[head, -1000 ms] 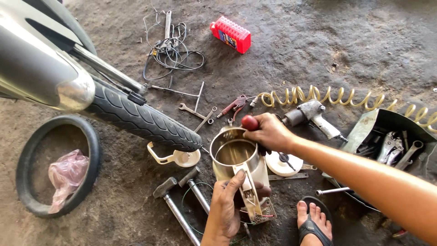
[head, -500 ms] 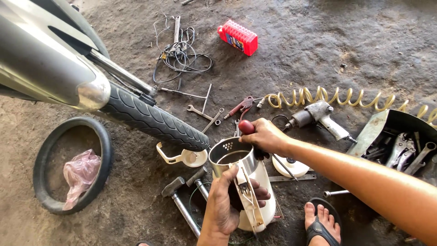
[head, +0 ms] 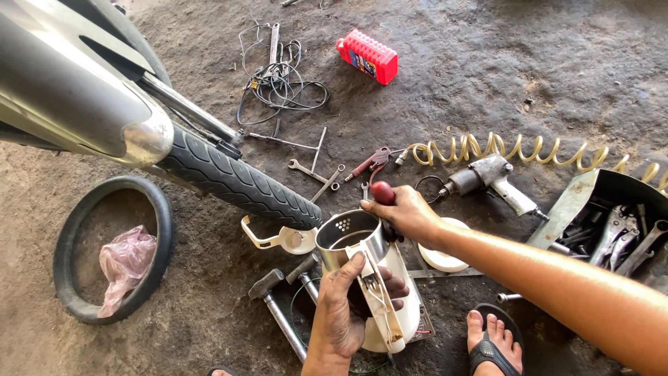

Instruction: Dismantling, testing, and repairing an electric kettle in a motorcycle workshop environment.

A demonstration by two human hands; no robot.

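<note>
The left hand (head: 348, 306) grasps an electric kettle (head: 372, 278), thumb over the opened cream handle shell, fingers wrapped around the far side of the body. The kettle lies tilted in that grip, its steel mouth facing away from the person.

The right hand (head: 407, 212) is clenched around a red-handled screwdriver (head: 382, 193); the handle end shows above the thumb, and the shaft is hidden behind the fingers at the kettle's rim.

Just beyond the left fingertips lies a cream kettle lid (head: 282, 239), touching the motorcycle tyre (head: 240, 181). Two hammers (head: 275, 299) lie just beside the left wrist. Beyond the right knuckles rest an air impact wrench (head: 490, 177) with a coiled yellow hose (head: 515, 150) and spanners (head: 313, 174). A loose tyre (head: 69, 292) holding a pink bag (head: 125, 261) lies well apart.
</note>
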